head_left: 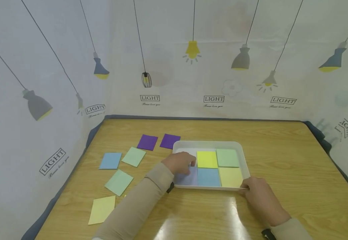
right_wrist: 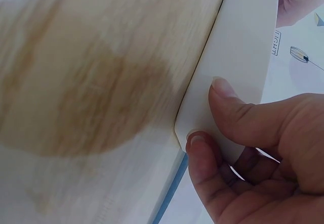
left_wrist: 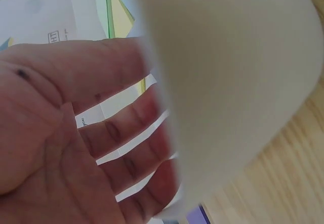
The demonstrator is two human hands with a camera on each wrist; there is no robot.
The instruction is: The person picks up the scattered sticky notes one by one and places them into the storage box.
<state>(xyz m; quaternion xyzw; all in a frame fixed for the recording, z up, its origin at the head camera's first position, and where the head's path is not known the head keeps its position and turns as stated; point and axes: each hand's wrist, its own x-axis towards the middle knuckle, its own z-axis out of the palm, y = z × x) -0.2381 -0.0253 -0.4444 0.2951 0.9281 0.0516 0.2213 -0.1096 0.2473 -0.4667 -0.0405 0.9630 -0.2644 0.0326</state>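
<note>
A white tray [head_left: 246,166] stands on the wooden table with a yellow sticky note [head_left: 207,159], a green one [head_left: 227,158], a blue one [head_left: 208,177], a pale yellow one [head_left: 231,177] and a lavender one [head_left: 188,179] laid flat in rows. My left hand [head_left: 180,162] reaches over the tray's left wall, fingertips down at the lavender note. In the left wrist view the tray wall hides those fingertips. At the front right corner my right hand [head_left: 259,196] grips the tray, its thumb [right_wrist: 235,110] against the outer wall.
Left of the tray lie two purple notes [head_left: 147,142], a blue note [head_left: 110,161], two green notes [head_left: 134,157] and a pale yellow note [head_left: 102,210]. A yellow scrap peeks out beside my left sleeve [head_left: 138,206]. Lamp-printed cloth [head_left: 174,80] surrounds the table.
</note>
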